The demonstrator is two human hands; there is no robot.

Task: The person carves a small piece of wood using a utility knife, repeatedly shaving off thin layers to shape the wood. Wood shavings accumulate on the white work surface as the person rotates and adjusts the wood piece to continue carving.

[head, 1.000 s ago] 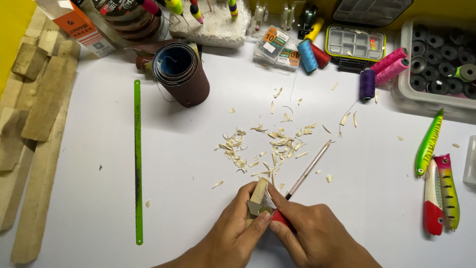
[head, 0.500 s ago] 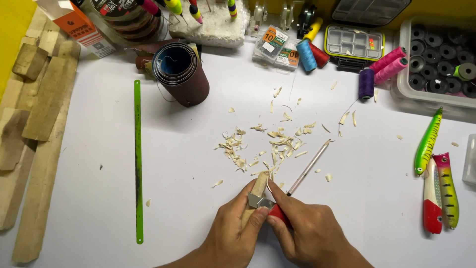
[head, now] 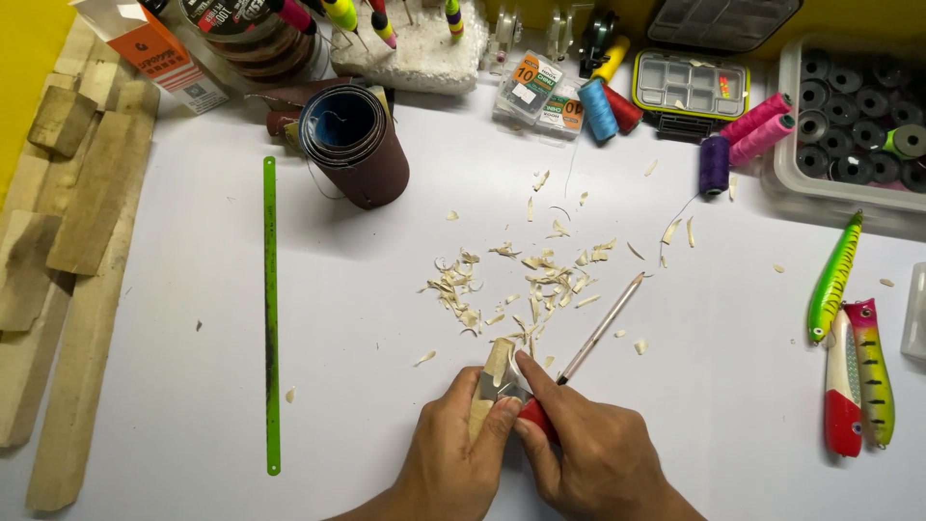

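My left hand grips a small pale wood block near the table's front edge, the block's top end sticking out above the fingers. My right hand holds a red-handled knife, its metal blade lying against the block with the index finger stretched along it. Both hands press together. A heap of pale wood shavings lies just beyond them on the white table. A thin pencil lies slanted to the right of the shavings.
A green saw blade lies lengthwise at left, beside wood strips. A dark sandpaper roll stands behind. Thread spools, small boxes and a bobbin tray line the back. Painted fishing lures lie at right.
The knife blade has slid along the wood block between the frames, and both hands have shifted slightly. Nothing else on the table has moved.
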